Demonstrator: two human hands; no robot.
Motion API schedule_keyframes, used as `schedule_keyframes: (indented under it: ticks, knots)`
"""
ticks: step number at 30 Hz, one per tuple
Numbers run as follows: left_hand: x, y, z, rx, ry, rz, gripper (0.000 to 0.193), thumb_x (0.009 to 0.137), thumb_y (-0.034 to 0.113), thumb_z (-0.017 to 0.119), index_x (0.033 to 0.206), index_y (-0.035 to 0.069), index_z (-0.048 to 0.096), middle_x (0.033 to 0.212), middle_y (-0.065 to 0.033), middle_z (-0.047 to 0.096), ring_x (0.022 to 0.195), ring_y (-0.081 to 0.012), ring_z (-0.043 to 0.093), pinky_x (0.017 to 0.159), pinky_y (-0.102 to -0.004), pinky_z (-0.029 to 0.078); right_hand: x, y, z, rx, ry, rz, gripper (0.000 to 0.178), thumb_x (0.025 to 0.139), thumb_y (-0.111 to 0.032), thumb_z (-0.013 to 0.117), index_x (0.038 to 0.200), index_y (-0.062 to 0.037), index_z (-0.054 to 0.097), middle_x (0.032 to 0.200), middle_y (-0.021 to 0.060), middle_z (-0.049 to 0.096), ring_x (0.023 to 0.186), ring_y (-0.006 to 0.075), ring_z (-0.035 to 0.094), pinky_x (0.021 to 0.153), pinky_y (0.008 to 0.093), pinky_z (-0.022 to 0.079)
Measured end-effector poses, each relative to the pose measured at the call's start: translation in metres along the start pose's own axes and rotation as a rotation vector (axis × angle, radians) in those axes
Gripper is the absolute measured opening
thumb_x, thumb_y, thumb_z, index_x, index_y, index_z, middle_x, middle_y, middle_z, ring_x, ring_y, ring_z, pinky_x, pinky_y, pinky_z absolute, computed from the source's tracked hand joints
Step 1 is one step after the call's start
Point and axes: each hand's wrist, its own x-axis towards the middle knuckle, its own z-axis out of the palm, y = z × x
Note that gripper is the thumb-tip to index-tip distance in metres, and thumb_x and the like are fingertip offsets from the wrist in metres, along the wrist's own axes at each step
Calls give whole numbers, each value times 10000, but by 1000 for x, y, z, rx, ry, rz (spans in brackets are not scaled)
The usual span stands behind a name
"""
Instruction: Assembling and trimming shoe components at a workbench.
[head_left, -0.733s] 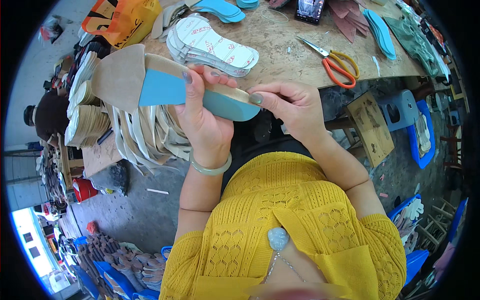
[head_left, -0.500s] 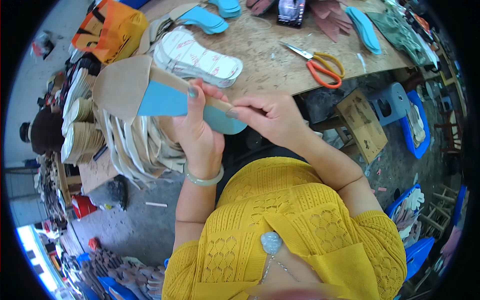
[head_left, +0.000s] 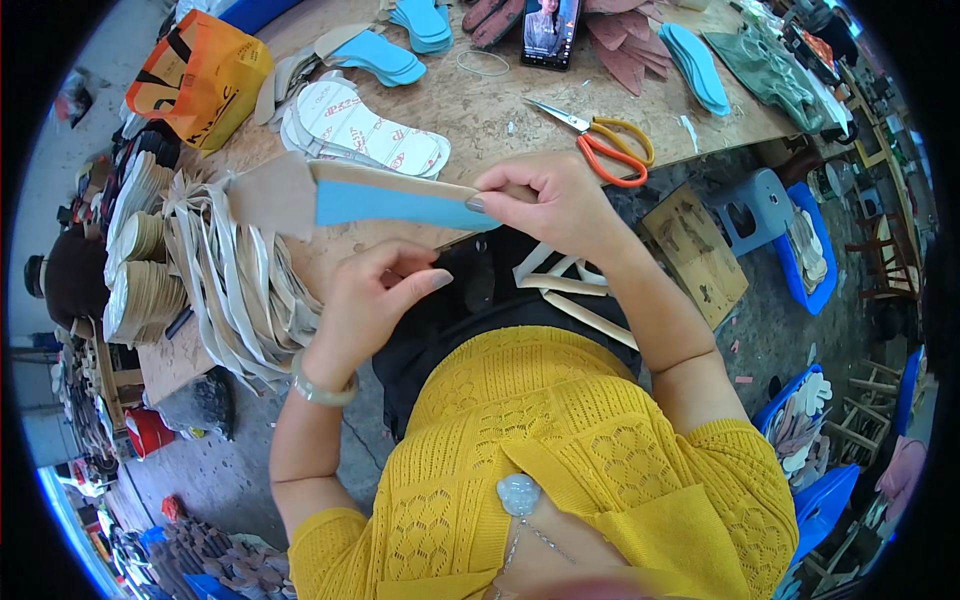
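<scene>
A shoe insole point(head_left: 385, 203) with a blue face and a beige front part is held out over the table's near edge. My right hand point(head_left: 555, 208) pinches its right end between thumb and fingers, while its beige end reaches left toward a heap of pale strips point(head_left: 225, 275). Below the insole and apart from it, my left hand point(head_left: 360, 310) holds nothing; its fingers are loosely bent, with the thumb apart from them. Pale cut strips point(head_left: 570, 285) lie across my dark lap, under my right wrist.
Scissors point(head_left: 600, 145) with orange and yellow handles lie near the table edge. White printed insoles point(head_left: 365, 130), blue insoles point(head_left: 375, 58), a phone point(head_left: 549, 35) and an orange bag point(head_left: 205, 80) are on the table point(head_left: 480, 105). Stacked insoles point(head_left: 145, 295) stand left; a grey-blue stool point(head_left: 745, 210) stands right.
My left hand has let go of the insole and dropped down and left. My right hand alone now holds it by the end. The strips on my lap have come into sight.
</scene>
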Motion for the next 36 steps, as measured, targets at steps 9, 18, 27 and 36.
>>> schedule_keyframes:
  ticks: [9,18,27,36]
  knots:
    - [36,28,-37,864,-43,678,248,771,171,664,955,18,599,694,-102,616,649,-318,589,590,-393,473,11,-17,29,-227,15,-467,114,738,-89,693,831,-24,680,708,90,646,622,181,626,574,293,484]
    - [47,39,-36,359,-410,132,161,865,122,535,940,-17,565,674,-96,610,617,-193,600,611,-319,482,25,5,-8,693,-178,67,215,874,-143,591,1059,-52,652,719,-5,604,584,28,540,494,135,401]
    - [40,26,-18,-263,-311,87,240,928,179,533,1081,-6,526,805,-48,628,690,-106,598,645,-245,503,22,3,-4,908,154,-39,202,835,-54,608,1032,-58,563,738,3,597,560,40,499,471,152,342]
    - [49,9,11,-684,-137,191,272,938,214,536,1097,-6,516,849,-76,633,744,-131,621,670,-256,527,24,1,30,1005,304,-34,193,852,-59,591,1041,-73,551,686,-11,560,534,35,450,457,164,312]
